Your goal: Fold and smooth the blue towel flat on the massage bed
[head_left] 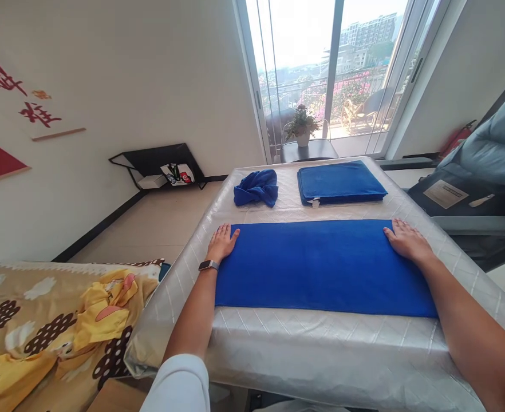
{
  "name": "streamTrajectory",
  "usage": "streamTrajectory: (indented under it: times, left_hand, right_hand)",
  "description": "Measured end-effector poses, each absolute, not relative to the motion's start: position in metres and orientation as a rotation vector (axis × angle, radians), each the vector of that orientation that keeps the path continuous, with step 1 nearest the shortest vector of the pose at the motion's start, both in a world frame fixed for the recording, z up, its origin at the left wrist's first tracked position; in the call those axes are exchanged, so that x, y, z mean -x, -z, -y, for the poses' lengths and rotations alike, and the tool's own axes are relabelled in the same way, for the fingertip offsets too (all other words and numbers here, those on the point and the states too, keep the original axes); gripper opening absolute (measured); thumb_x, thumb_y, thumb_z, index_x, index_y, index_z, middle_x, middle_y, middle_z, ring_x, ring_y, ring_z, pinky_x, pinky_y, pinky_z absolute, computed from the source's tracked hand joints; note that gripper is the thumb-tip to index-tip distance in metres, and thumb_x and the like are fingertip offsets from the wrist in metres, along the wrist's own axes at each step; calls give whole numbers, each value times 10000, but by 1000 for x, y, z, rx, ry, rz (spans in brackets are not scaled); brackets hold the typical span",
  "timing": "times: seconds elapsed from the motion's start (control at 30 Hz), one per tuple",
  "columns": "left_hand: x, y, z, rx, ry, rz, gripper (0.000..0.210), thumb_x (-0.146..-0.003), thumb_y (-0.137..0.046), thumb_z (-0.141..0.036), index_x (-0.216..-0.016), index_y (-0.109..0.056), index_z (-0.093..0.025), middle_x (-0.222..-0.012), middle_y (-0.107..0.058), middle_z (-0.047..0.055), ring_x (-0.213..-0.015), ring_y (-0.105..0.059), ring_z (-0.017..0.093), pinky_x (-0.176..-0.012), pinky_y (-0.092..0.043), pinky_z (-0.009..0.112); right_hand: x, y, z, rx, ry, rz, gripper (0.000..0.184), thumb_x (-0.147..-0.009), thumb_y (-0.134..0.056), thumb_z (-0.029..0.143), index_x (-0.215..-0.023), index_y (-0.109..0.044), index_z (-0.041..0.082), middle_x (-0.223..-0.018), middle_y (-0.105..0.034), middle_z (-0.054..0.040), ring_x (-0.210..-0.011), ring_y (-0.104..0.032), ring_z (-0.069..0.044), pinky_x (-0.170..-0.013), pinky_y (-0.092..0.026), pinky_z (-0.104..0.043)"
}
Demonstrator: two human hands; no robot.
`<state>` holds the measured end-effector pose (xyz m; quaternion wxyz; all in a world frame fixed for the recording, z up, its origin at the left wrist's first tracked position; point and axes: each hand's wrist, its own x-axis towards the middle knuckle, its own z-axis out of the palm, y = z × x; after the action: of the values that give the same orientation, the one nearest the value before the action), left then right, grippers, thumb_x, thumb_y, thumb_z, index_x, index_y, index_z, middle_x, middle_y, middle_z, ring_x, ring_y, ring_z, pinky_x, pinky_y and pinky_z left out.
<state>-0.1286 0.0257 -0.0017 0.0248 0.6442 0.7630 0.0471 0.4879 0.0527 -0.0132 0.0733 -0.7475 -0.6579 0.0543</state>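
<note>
A blue towel [321, 269] lies flat as a long rectangle across the table, its long sides running left to right. My left hand [223, 243] rests flat at its far left corner, fingers stretched out, thumb on the cloth; a watch band circles that wrist. At the far right corner, my right hand [407, 237] lies palm down with its fingers extended, partly over the edge. Beyond the towel sit a crumpled blue cloth [256, 189] on the left and a neat stack of folded blue towels [342, 182] with a white tag on the right.
A silvery quilted cover [321, 349] wraps the table. To the left, a bed with a patterned sheet [42, 320] holds yellow clothes [106, 309]. A potted plant [303, 123] stands on a chair before the glass door. On the right is a dark chair [462, 194] with a grey-blue padded item [499, 143].
</note>
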Motion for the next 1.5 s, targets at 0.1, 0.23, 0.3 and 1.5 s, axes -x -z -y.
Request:
streamTrajectory:
  times: [0.1,0.23,0.3,1.5]
  left_hand:
    - [129,1,-26,-1986,-141,-2341,822,-998,-79,-655,-1582,-251,-103,-1656,-206,129,-1533,-181,253,-1247,-147,433]
    - [132,2,-27,-1996,-119,-2337,832,-1000,-74,-649,-1581,-251,-80,-1654,-210,139,-1533,-180,260,-1249,-141,428]
    - [131,4,-27,-2008,-127,-2342,826,-1002,-76,-643,-1579,-258,-81,-1652,-220,137,-1531,-187,258,-1250,-143,424]
    - [-13,-2,-9,-2415,-179,-1860,803,-1006,-65,-650,-1583,-282,-136,-1647,-240,113,-1533,-181,226,-1255,-146,437]
  right_hand:
    - [-490,13,-54,2252,-183,1980,745,-1002,-199,501,-1592,-231,47,-1658,-199,-154,-1520,-203,-306,-1241,-162,-480]
    - [-491,14,-54,2248,-176,1992,753,-1004,-197,490,-1588,-223,17,-1657,-198,-163,-1520,-198,-313,-1242,-161,-484]
    - [-490,14,-53,2247,-157,1986,754,-1005,-197,491,-1585,-229,11,-1654,-208,-164,-1517,-208,-312,-1240,-172,-488]
    - [-353,0,-23,2068,-144,2271,729,-1010,-123,495,-1601,-221,79,-1670,-183,-82,-1536,-148,-222,-1251,-124,-428]
